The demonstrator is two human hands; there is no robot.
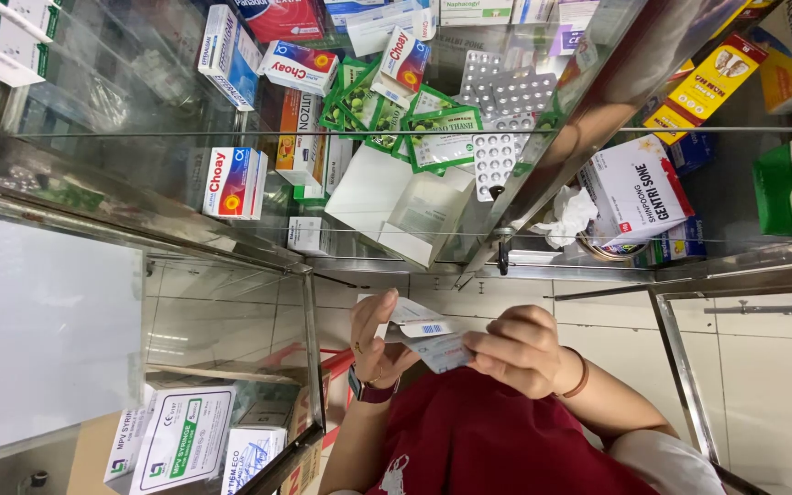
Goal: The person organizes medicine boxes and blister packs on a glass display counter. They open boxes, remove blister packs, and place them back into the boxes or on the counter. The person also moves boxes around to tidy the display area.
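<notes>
Hands meet low in the middle of the view, in front of a dark red shirt [478,440]. Which hand is which is hard to settle, since the picture is turned; taking the one at picture left as the left hand [373,335], it wears a dark wristwatch [370,390] and its fingers are curled around the edge of a small stack of white medicine packets [428,339]. The right hand [515,348], with a thin brown bracelet [581,374] at the wrist, is closed over the other end of the same stack — fingers folded on top, thumb hidden beneath. So both hands hold the packets between them, close to the chest and just below the metal frame of a glass cabinet [497,229].

Inside that cabinet lie 2 or more silver blister sheets [497,151], a cluster of green sachets [414,124] and several white, red and blue medicine boxes [231,181]. A large white box with a red corner [634,188] stands further right beside crumpled white paper [568,215]. At lower left, behind glass, sit white syringe cartons with green print [176,440].
</notes>
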